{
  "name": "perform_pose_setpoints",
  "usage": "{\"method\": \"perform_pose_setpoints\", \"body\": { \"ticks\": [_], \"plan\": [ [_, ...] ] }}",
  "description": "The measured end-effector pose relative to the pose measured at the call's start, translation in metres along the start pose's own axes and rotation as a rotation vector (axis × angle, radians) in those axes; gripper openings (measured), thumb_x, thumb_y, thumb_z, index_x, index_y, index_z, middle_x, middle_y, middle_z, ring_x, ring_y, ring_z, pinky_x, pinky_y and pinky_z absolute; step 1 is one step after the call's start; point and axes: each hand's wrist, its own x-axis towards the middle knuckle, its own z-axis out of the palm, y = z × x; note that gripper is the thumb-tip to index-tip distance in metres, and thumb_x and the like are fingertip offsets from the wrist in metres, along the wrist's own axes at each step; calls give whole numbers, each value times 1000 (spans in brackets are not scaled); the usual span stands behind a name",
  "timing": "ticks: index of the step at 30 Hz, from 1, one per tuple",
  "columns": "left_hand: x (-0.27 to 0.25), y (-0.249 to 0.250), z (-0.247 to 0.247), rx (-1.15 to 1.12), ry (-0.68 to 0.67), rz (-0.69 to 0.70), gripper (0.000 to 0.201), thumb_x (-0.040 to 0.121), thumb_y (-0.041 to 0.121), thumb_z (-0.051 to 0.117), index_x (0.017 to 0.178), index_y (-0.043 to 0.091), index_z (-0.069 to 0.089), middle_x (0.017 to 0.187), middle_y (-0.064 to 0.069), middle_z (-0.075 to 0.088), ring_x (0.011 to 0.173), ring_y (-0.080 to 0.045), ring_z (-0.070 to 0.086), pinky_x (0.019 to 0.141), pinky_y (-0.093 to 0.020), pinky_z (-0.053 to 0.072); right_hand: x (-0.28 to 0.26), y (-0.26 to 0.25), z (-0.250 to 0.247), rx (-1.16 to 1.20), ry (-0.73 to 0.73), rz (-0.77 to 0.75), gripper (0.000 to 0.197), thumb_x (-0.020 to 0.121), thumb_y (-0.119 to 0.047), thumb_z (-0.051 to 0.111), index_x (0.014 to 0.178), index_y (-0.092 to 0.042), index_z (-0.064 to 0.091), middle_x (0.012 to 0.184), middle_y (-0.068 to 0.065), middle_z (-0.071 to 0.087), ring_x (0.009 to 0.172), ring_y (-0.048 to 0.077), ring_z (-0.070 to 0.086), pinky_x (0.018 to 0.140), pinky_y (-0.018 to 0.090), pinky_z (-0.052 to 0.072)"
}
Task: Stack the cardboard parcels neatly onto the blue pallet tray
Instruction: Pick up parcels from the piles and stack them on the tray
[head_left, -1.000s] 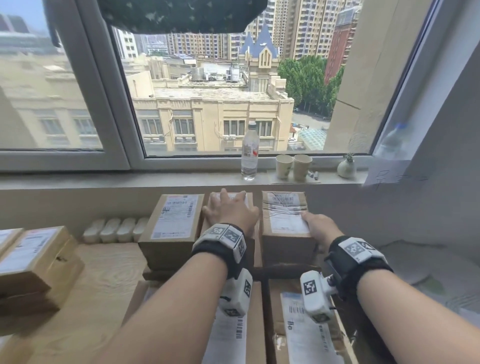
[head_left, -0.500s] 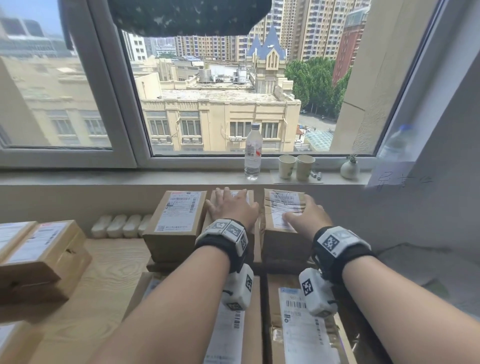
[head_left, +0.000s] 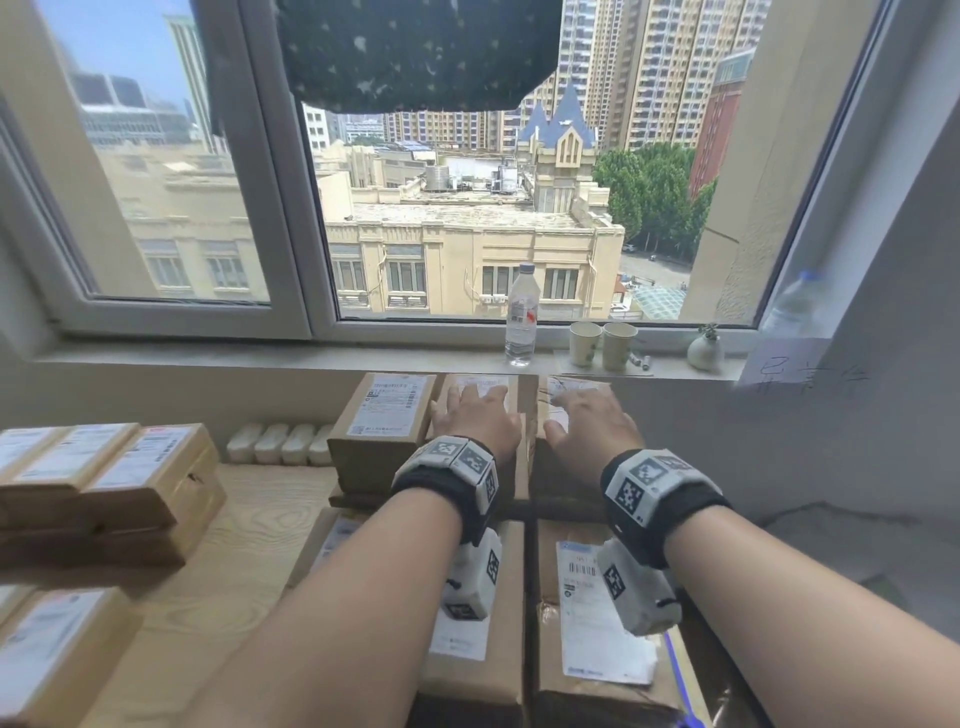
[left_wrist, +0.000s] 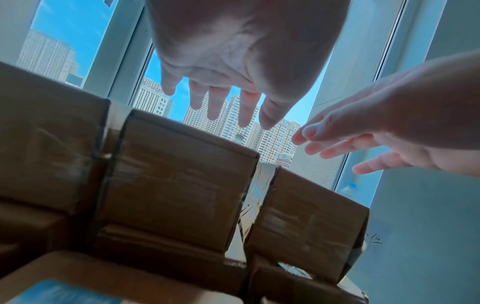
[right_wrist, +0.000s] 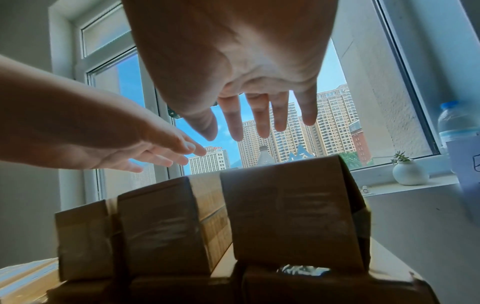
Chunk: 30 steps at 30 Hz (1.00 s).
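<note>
Three brown cardboard parcels stand side by side in the back row on top of the stack. My left hand (head_left: 475, 415) is over the middle parcel (head_left: 511, 400), fingers straight and spread. My right hand (head_left: 592, 421) is over the right parcel (head_left: 566, 384), also flat. In the wrist views the left hand (left_wrist: 233, 82) and the right hand (right_wrist: 246, 82) hover a little above the box tops (left_wrist: 182, 174) (right_wrist: 285, 216) and hold nothing. The third parcel (head_left: 384, 415) sits untouched at the left. Two lower parcels (head_left: 478, 623) lie nearer me. A thin blue tray edge (head_left: 675, 670) shows at the bottom right.
More labelled parcels (head_left: 130, 467) are piled on the wooden table at the left. A water bottle (head_left: 521, 317), two paper cups (head_left: 602, 345) and a small white vase (head_left: 705, 353) stand on the windowsill behind the stack. A grey wall closes the right side.
My right hand has moved from the right side of the right parcel to above its top. The left hand has stayed over the middle parcel.
</note>
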Motion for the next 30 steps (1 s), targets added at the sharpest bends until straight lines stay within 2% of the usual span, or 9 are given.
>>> {"method": "perform_pose_setpoints", "body": {
  "ticks": [8, 11, 15, 18, 23, 30],
  "plan": [
    [-66, -25, 10, 23, 24, -38, 49, 100, 38, 36, 149, 29, 34, 157, -6, 30, 147, -25, 19, 120, -53, 11, -56, -18, 10, 37, -9, -118, 36, 95, -25, 42, 126, -17, 59, 126, 7, 59, 119, 27, 49, 102, 43, 41],
    [-88, -45, 11, 36, 55, -69, 50, 100, 39, 37, 149, 29, 35, 156, -6, 31, 146, -25, 21, 119, -52, 15, -73, -33, 17, 53, -38, -153, 39, 96, -28, 44, 132, -19, 55, 133, 7, 54, 125, 27, 45, 106, 42, 39],
    [-111, -72, 6, 13, 131, -70, 49, 99, 36, 39, 147, 27, 39, 153, -5, 36, 144, -23, 27, 118, -47, 21, -95, -60, 29, 57, -73, -219, 40, 97, -32, 44, 135, -21, 53, 135, 6, 53, 125, 26, 45, 105, 42, 39],
    [-127, -95, 2, -2, 152, -68, 47, 98, 34, 40, 145, 25, 43, 149, -4, 44, 139, -22, 36, 115, -43, 29, -107, -85, 34, 42, -85, -268, 40, 98, -35, 42, 133, -20, 54, 132, 6, 55, 122, 26, 47, 102, 42, 41],
    [-152, -150, -6, -6, 151, -139, 46, 98, 35, 37, 143, 26, 45, 147, -2, 45, 135, -22, 40, 111, -44, 34, -121, -134, 49, 43, -130, -336, 38, 98, -35, 40, 129, -20, 56, 124, 6, 58, 116, 26, 50, 99, 42, 43],
    [-196, -253, -39, 9, 105, -285, 47, 100, 35, 37, 146, 28, 41, 151, -7, 41, 137, -28, 40, 112, -43, 33, -146, -237, 89, 80, -187, -406, 39, 99, -34, 40, 131, -19, 56, 135, 6, 55, 125, 26, 47, 101, 39, 41]
  ]
}}
